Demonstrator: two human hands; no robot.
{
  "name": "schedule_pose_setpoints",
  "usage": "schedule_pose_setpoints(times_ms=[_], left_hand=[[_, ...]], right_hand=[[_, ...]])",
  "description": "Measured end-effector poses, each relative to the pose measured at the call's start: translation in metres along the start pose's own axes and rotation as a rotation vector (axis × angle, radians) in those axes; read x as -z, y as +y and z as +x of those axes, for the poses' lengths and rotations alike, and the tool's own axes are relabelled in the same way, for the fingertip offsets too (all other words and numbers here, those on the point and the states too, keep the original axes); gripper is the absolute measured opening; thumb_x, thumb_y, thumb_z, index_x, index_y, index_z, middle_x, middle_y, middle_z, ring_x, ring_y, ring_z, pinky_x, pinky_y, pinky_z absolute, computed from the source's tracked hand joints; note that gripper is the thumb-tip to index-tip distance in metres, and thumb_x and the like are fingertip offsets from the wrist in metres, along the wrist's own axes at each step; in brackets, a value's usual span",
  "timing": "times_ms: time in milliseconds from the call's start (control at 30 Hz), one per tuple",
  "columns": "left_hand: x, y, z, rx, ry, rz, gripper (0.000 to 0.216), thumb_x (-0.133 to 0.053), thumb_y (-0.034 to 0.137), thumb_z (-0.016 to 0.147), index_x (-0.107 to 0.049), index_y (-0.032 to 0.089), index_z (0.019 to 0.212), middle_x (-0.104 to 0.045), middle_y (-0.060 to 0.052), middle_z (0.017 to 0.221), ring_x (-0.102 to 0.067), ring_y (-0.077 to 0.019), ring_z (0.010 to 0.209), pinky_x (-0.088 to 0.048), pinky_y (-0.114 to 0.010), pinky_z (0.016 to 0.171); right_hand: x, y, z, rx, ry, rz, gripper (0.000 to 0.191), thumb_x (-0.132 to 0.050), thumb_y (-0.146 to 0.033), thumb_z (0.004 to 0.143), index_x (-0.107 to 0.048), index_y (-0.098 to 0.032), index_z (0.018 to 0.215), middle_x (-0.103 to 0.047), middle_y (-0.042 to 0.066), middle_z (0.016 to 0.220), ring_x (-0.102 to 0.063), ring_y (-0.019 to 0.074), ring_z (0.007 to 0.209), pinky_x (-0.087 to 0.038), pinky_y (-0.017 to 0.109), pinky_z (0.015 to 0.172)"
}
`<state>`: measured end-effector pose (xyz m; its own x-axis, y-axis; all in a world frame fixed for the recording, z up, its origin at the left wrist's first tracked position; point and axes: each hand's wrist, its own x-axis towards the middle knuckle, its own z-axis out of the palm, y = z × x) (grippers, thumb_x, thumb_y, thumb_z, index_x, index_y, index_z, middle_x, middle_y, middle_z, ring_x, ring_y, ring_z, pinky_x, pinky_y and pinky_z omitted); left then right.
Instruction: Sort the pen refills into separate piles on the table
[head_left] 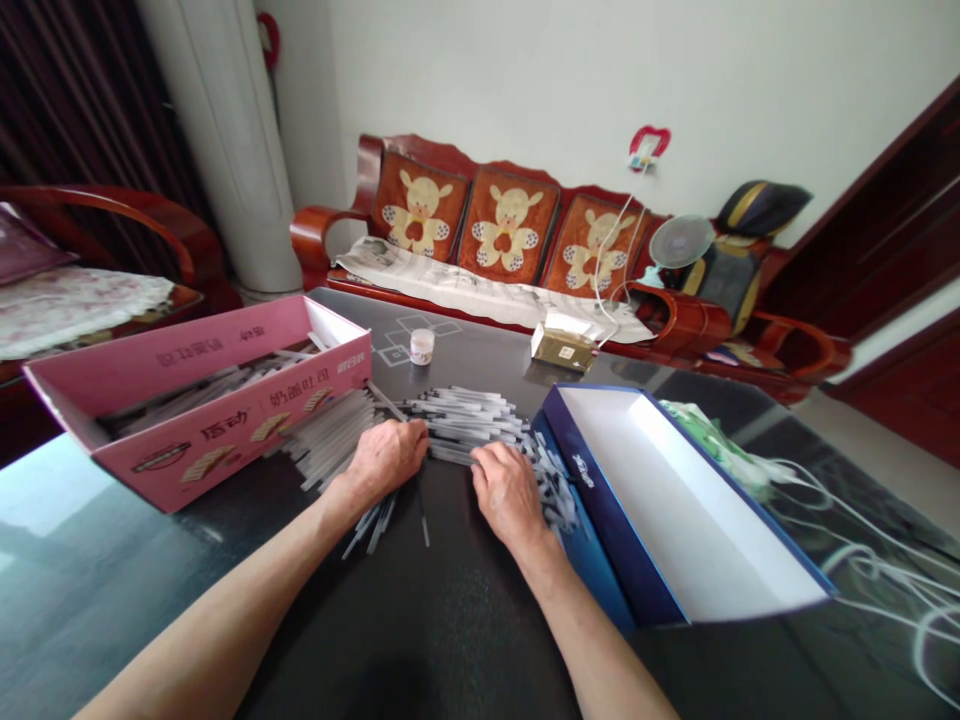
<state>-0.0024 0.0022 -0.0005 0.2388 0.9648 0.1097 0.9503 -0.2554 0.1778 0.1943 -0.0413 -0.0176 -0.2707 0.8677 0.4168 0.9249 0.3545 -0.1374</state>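
Dark table (439, 625): rods (469, 412), piled at 12 o'clock between pink box (247, 425) and blue box (600, 510), lie under the curled left hand (386, 457) (grip hidden) and flat right hand (510, 492); probably light, stiff, apt to roll, best pinched mid-length.

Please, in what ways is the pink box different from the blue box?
Colour: the pink box carries printed pictures and writing; the blue box is dark blue with one small white mark.
Contents: the pink box holds thin sticks; the blue box shows only its white inside.
Place: the pink box lies beside the left hand, the blue box beside the right hand.
Both are open on top and stand on the table.
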Motion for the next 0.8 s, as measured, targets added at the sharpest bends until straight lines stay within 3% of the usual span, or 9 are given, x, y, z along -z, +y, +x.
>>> schedule_pose_setpoints(times_ms=[433, 533, 633, 800], left_hand=[[-0.004, 0.008, -0.002, 0.023, 0.100, -0.075, 0.033, -0.038, 0.039, 0.090, -0.068, 0.025, 0.095, -0.071, -0.006, 0.076, -0.068, -0.0216, 0.075, -0.042, -0.025, 0.062], [0.000, 0.011, -0.002, 0.061, 0.156, -0.148, 0.036, -0.040, 0.043, 0.089, -0.069, 0.022, 0.085, -0.070, -0.006, 0.071, -0.067, -0.0199, 0.070, -0.038, -0.024, 0.059], [0.004, 0.014, -0.003, 0.072, 0.184, -0.265, 0.047, -0.040, 0.050, 0.089, -0.067, 0.018, 0.067, -0.065, -0.005, 0.060, -0.062, -0.0162, 0.061, -0.035, -0.024, 0.057], [-0.006, 0.023, -0.005, 0.002, 0.162, -0.732, 0.044, -0.048, 0.054, 0.084, -0.069, 0.017, 0.074, -0.063, 0.000, 0.061, -0.059, -0.0133, 0.063, -0.040, -0.022, 0.060]], right_hand=[[-0.019, -0.008, -0.006, -0.038, 0.035, -0.041, 0.013, -0.053, -0.012, 0.085, -0.060, -0.021, 0.090, -0.059, 0.007, 0.088, -0.051, 0.0236, 0.085, -0.036, 0.037, 0.075], [-0.021, -0.008, -0.006, -0.079, 0.101, -0.001, 0.012, -0.051, -0.013, 0.086, -0.058, -0.020, 0.092, -0.060, 0.008, 0.089, -0.052, 0.0241, 0.087, -0.036, 0.038, 0.077], [-0.022, -0.008, -0.004, -0.090, 0.213, 0.111, 0.012, -0.049, -0.014, 0.088, -0.057, -0.018, 0.096, -0.060, 0.009, 0.093, -0.053, 0.0240, 0.090, -0.039, 0.038, 0.079], [-0.024, -0.015, -0.001, -0.033, 0.361, 0.348, 0.016, -0.043, -0.016, 0.092, -0.055, -0.018, 0.101, -0.059, 0.009, 0.094, -0.056, 0.0216, 0.091, -0.044, 0.036, 0.080]])
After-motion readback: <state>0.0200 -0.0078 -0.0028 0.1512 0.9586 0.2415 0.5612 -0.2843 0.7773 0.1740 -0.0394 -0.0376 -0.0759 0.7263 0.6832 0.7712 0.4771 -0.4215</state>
